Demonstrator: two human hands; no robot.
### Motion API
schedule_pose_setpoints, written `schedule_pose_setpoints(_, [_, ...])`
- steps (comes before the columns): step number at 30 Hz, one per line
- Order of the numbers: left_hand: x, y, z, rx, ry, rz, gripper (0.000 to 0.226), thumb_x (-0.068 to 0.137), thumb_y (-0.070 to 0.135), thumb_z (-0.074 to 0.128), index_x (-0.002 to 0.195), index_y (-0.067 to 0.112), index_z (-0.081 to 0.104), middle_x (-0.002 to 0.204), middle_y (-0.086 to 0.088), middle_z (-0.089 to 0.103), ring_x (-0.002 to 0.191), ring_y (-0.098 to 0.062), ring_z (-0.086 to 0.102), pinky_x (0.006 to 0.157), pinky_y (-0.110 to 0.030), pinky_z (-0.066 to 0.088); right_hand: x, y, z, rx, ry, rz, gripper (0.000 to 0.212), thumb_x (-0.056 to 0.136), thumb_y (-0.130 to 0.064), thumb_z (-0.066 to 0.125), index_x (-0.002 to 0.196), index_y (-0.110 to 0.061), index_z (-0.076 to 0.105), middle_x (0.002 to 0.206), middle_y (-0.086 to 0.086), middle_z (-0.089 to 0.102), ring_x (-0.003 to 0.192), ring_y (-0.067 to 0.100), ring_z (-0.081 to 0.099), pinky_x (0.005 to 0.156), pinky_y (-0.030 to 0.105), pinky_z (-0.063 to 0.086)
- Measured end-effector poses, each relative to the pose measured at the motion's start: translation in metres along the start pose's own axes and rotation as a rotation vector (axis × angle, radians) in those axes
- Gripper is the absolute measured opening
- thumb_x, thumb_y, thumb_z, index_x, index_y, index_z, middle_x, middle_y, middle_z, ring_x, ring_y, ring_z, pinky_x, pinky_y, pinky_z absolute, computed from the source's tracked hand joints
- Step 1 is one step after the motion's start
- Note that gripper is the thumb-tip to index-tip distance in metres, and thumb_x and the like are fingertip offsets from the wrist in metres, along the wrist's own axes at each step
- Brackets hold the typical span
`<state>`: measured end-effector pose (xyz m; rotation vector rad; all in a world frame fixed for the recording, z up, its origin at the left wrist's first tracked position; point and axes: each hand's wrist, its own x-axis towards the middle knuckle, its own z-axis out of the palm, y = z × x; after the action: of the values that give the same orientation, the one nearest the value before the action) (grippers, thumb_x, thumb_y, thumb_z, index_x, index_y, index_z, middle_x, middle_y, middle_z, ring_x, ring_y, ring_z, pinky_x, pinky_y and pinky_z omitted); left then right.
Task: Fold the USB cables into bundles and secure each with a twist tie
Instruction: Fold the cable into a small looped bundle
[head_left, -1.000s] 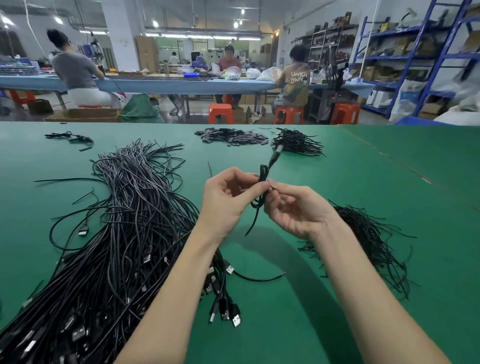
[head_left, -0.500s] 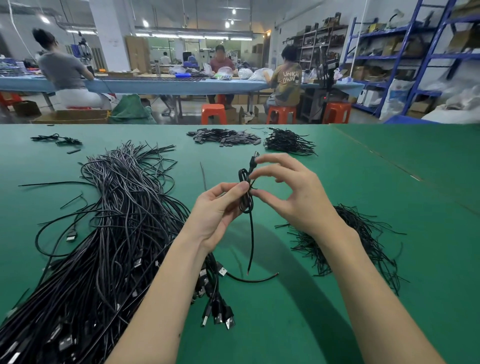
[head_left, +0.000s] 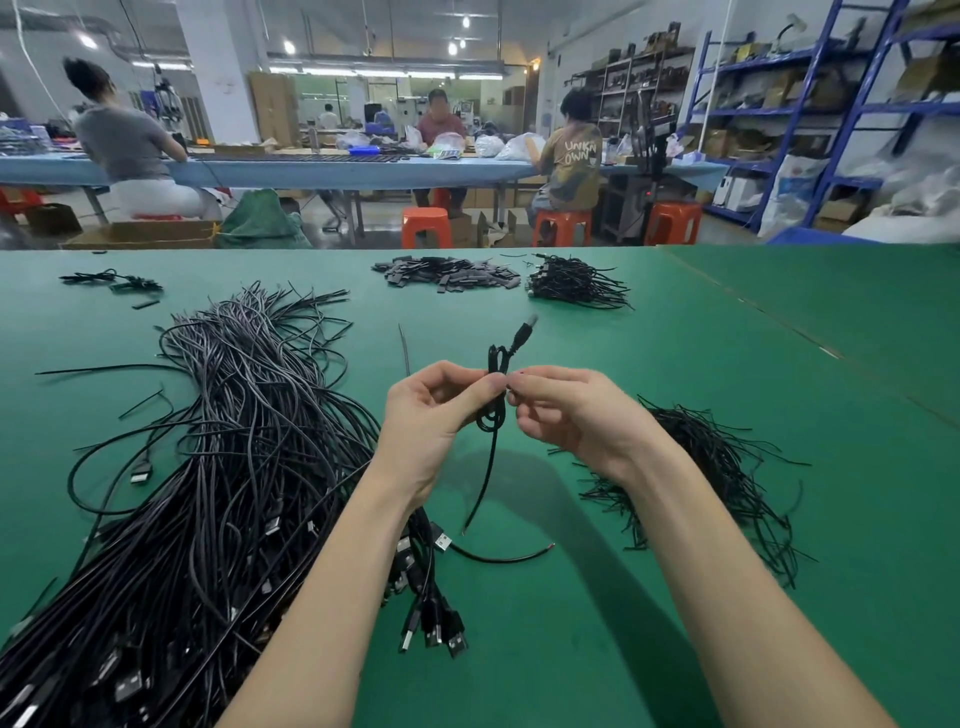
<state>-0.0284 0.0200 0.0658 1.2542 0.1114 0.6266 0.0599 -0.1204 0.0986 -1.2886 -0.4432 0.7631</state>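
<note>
folded usb cable (head_left: 496, 395) pinched in left hand (head_left: 436, 415) grip — right hand (head_left: 563, 415) fingertips beside it, perhaps on a tie

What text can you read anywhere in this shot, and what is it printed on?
"UNKN OWN": on the back of the seated person's shirt, at the far blue table, in two lines.
Boxes on the blue shelving: any labels too small and blurred to read.
Held cable, loose cable pile, twist tie pile: no markings legible.
</note>
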Motion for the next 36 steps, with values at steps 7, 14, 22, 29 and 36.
schedule_pose_setpoints(7, [0.003, -0.004, -0.003, -0.107, 0.028, -0.155, 0.018, 0.06, 0.025, 0.085, 0.073, 0.015, 0.076, 0.079, -0.006, 0.073, 0.069, -0.012, 0.068, 0.068, -0.022, 0.056, -0.002, -0.002, -0.018, -1.179, 0.094, -0.764, 0.024, 0.084, -0.023, 0.079, 0.1, -0.039, 0.069, 0.1, -0.026, 0.067, 0.078, 0.002, 0.068, 0.069, 0.031, 0.059])
schedule_pose_setpoints(14, [0.003, -0.003, -0.003, -0.087, -0.03, -0.197, 0.021, 0.057, 0.03, 0.086, 0.071, 0.018, 0.078, 0.077, -0.001, 0.072, 0.067, -0.008, 0.064, 0.066, -0.02, 0.054, 0.002, 0.004, -0.017, -0.933, 0.108, -0.794, 0.004, 0.087, -0.023, 0.079, 0.084, -0.022, 0.079, 0.069, -0.019, 0.07, 0.062, 0.006, 0.066, 0.057, 0.015, 0.049])
schedule_pose_setpoints(22, [0.002, -0.01, 0.003, 0.054, 0.034, 0.012, 0.01, 0.072, 0.015, 0.084, 0.072, 0.017, 0.074, 0.078, -0.003, 0.074, 0.07, -0.009, 0.067, 0.069, -0.016, 0.052, 0.007, 0.011, -0.006, 0.098, 0.059, 0.09, 0.011, 0.09, -0.015, 0.074, 0.085, -0.006, 0.072, 0.072, 0.003, 0.069, 0.053, 0.004, 0.061, 0.047, 0.01, 0.048])
schedule_pose_setpoints(29, [0.008, -0.007, -0.009, -0.171, 0.052, -0.19, 0.027, 0.062, 0.02, 0.083, 0.084, 0.008, 0.073, 0.08, -0.006, 0.074, 0.071, -0.011, 0.069, 0.068, -0.019, 0.055, 0.001, 0.01, -0.021, -1.045, 0.128, -0.802, 0.022, 0.09, -0.019, 0.073, 0.108, -0.031, 0.071, 0.106, -0.022, 0.069, 0.088, 0.004, 0.068, 0.07, 0.022, 0.056])
schedule_pose_setpoints(36, [0.004, -0.005, -0.005, -0.091, -0.013, -0.187, 0.016, 0.063, 0.025, 0.083, 0.074, 0.016, 0.075, 0.077, -0.001, 0.072, 0.068, -0.007, 0.064, 0.067, -0.019, 0.053, 0.002, 0.013, -0.013, -0.913, 0.212, -0.794, 0.007, 0.086, -0.029, 0.08, 0.086, -0.022, 0.081, 0.076, -0.015, 0.074, 0.068, 0.005, 0.068, 0.059, 0.019, 0.05])
